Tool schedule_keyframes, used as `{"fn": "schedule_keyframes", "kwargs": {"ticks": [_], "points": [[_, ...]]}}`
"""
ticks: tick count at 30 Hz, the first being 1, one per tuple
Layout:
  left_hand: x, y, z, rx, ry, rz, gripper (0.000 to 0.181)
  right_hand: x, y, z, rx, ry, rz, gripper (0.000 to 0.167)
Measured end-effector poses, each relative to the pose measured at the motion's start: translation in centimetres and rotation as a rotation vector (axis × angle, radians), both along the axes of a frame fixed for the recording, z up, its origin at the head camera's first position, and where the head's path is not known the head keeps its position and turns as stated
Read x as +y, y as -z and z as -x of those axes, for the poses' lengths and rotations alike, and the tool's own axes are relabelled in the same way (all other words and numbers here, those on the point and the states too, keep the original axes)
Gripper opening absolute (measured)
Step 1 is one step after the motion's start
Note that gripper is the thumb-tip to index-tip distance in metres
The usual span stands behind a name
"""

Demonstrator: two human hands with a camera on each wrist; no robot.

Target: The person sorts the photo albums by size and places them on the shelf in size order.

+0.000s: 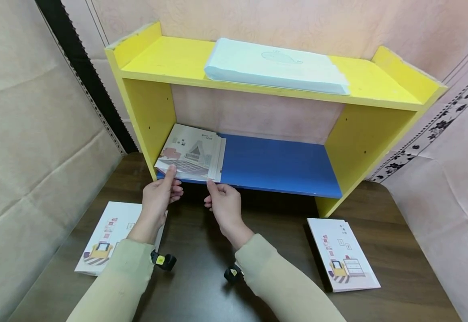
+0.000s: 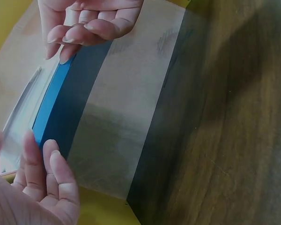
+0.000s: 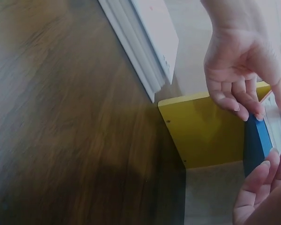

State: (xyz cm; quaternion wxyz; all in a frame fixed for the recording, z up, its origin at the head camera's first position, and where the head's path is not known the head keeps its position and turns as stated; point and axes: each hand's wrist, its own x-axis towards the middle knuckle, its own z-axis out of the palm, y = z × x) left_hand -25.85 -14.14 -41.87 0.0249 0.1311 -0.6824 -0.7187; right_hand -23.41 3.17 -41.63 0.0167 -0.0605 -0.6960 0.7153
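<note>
A small stack of books (image 1: 193, 152) with a pale illustrated top cover lies flat on the blue shelf board (image 1: 276, 165), against its left side wall. My left hand (image 1: 157, 197) is at the stack's front edge on the left, thumb over the cover edge and fingers loosely bent by the board. My right hand (image 1: 227, 206) touches the front right corner with its thumb; its other fingers bend loosely below. In the left wrist view, the fingers (image 2: 33, 173) of the left hand stand beside the blue board edge. Neither hand grips the stack.
The yellow shelf unit (image 1: 348, 138) stands on a dark wooden table (image 1: 193, 277). A light blue package (image 1: 276, 65) with a whale drawing lies on top. White books lie at the left (image 1: 109, 228), partly behind my left arm, and at the right (image 1: 344, 255).
</note>
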Motion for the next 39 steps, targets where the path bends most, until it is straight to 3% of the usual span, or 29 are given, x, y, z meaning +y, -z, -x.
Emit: {"fn": "schedule_keyframes", "kwargs": {"ticks": [5,10,14,22,27,33,39], "points": [[0.2,0.2,-1.0,0.013,0.046,0.057,0.069,1.0,0.4,-0.6,0.009,-0.029,-0.015,0.031],[0.6,0.5,-2.7,0.055,0.124,0.157,0.069,2.4,0.9,-1.6,0.055,-0.071,-0.093,0.034],[1.1,1.1,-3.9,0.079,0.184,0.175,0.066,4.0,1.3,-2.7,0.117,-0.132,-0.21,0.038],[3.5,2.9,-5.9,0.046,0.258,0.201,0.06,9.9,1.3,-5.7,0.174,-0.188,-0.509,0.044],[5.4,3.7,-6.7,0.062,0.281,0.21,0.058,15.1,1.3,-6.8,0.188,-0.154,-0.657,0.049],[8.3,4.3,-7.6,0.097,0.366,0.257,0.057,20.1,2.0,-8.1,0.196,-0.078,-0.751,0.048],[11.2,4.8,-8.2,0.12,0.449,0.314,0.058,23.8,2.8,-9.8,0.123,-0.006,-0.804,0.051]]}}
